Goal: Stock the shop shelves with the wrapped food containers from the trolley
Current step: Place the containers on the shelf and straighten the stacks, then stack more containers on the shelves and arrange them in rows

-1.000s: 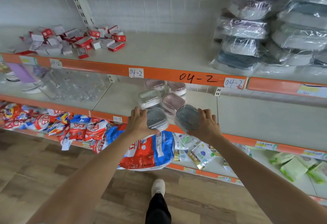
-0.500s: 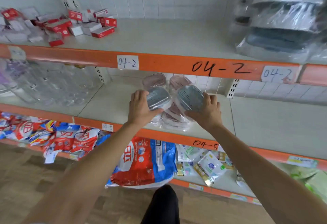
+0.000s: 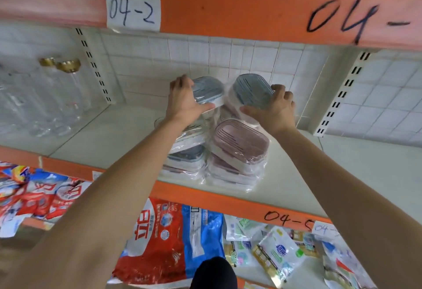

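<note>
Hands reach into the middle shelf (image 3: 109, 133), each holding 1 wrapped container at the back, near the tiled wall (image 3: 228, 58). The left hand (image 3: 185, 101) grips a blue-lidded container (image 3: 207, 90), fingers curled over its far edge and thumb laid along its near side. The right hand (image 3: 271, 108) grips a second blue-lidded container (image 3: 251, 90), tilted with its lid toward the camera, fingers wrapped round its right end and thumb under the near rim. The 2 containers sit just beside each other, their clear wrap touching, above the stacks already on the shelf; whether they rest on those stacks or are held just over them cannot be told.

Below the hands, a pink-lidded container (image 3: 239, 142) tops the right stack, and a left stack (image 3: 185, 163) of wrapped containers is partly hidden by the left forearm. Both stacks stand near the shelf's orange front edge (image 3: 205, 199).

The orange edge of the shelf above carries a paper label (image 3: 133, 10) reading 04-2. Clear glassware (image 3: 57, 97) with gold-coloured tops stands at the left of the middle shelf. On the shelf below lie red and blue bags (image 3: 164, 243) and small packets (image 3: 278, 250).
</note>
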A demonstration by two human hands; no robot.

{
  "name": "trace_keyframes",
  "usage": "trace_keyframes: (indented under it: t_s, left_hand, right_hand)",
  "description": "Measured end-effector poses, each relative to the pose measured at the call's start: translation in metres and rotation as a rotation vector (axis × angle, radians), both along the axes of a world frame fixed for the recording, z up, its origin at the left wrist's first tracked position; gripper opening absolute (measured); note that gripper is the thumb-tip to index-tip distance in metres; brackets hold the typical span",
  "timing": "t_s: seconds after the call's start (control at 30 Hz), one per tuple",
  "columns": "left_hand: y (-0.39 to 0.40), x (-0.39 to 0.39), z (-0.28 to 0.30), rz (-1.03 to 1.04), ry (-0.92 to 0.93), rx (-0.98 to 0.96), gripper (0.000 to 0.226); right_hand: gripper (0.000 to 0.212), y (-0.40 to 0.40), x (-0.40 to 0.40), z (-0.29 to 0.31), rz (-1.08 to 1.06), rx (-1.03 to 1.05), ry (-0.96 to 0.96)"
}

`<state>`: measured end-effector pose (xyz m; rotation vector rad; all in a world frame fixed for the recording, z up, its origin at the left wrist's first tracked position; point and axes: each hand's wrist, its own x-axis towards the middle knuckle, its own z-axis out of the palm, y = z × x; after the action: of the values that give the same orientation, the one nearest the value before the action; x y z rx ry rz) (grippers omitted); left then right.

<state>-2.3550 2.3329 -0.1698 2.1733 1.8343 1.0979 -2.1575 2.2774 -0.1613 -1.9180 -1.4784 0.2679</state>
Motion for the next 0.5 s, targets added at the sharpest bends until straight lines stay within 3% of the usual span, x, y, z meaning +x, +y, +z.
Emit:
trace_keyframes:
  t_s: [0.13,0.27,0.5]
  left_hand:
    - [0.017,0.004,-0.007,-0.015,-0.002,0.053,0.067]
    - [0.023,0.005,-0.016,0.055,0.311,0.054,0.051]
    - [0.006,0.0,-0.012,-0.042,0.447,0.078,0.05]
  right_hand:
    - [0.084,0.022,-0.011,-0.003,-0.044,0.133,0.038]
    - [0.079,0.033,-0.018,-0.013,0.024,0.041,0.034]
    - [0.075,0.026,-0.015,-0.012,0.087,0.003,-0.146]
